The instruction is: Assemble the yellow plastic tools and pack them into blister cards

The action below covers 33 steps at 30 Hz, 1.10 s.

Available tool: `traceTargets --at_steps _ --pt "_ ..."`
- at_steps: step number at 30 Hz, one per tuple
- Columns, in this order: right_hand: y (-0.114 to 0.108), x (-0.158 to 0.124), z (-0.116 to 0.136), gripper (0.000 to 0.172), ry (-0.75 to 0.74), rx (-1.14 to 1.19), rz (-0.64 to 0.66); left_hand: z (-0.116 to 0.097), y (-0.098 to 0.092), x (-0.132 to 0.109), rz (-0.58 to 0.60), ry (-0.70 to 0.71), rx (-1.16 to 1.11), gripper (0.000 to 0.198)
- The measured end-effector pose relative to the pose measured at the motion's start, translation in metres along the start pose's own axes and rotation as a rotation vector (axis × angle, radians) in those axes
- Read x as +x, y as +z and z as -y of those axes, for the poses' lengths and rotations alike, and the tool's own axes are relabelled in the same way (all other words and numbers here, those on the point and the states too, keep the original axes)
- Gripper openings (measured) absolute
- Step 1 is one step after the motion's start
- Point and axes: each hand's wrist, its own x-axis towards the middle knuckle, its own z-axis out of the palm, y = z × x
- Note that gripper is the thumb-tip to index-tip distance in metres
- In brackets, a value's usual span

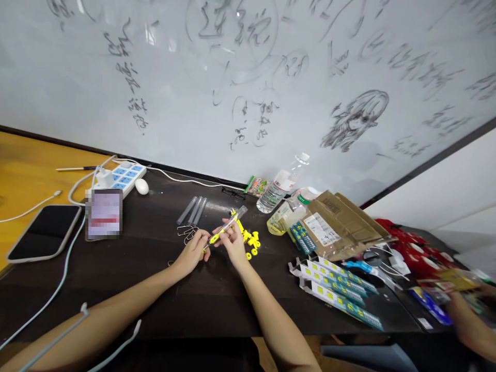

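Both my hands meet over the middle of the dark table, closed on a slim yellow tool with a clear plastic sleeve (239, 213) at its upper right end. My left hand (195, 254) pinches its lower end. Higher up the same piece, my right hand (231, 242) grips it with bent fingers. It slants up to the right; its exact kind is unclear. Small yellow plastic parts (253, 240) lie loose just right of my right hand. Beyond my left hand are several clear plastic tubes (192, 210) and a few bent metal pieces (186, 233).
Right of the hands lie printed cartons (341, 292), a cardboard box (337, 222), a water bottle (277, 186) and a second bottle (284, 214). Leftward are a power strip (126, 176), phone (44, 232) and cables. Another person's arm (470, 323) reaches in at the far right.
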Motion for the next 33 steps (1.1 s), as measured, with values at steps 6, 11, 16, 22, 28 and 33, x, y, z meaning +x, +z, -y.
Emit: traceTargets --at_steps 6,11,16,22,28,33 --pt "0.002 -0.002 0.002 0.044 0.020 0.016 -0.015 -0.001 0.000 0.000 0.016 -0.019 -0.029 0.027" --pt "0.004 -0.005 0.003 0.040 0.029 0.048 0.040 0.001 -0.001 0.002 0.008 -0.091 -0.023 0.030" --pt "0.004 -0.006 0.005 0.039 0.002 0.054 0.014 0.006 -0.002 0.004 -0.003 -0.076 -0.025 0.024" --pt "0.001 -0.005 0.003 0.037 0.003 0.062 -0.036 0.010 -0.001 0.005 -0.001 0.027 0.007 0.019" --pt "0.002 -0.005 0.002 0.040 0.017 0.170 -0.083 0.009 -0.001 0.005 -0.010 0.044 0.019 0.021" --pt "0.002 -0.006 0.002 0.039 0.004 0.178 -0.042 0.009 -0.003 0.005 0.018 0.076 0.043 0.022"
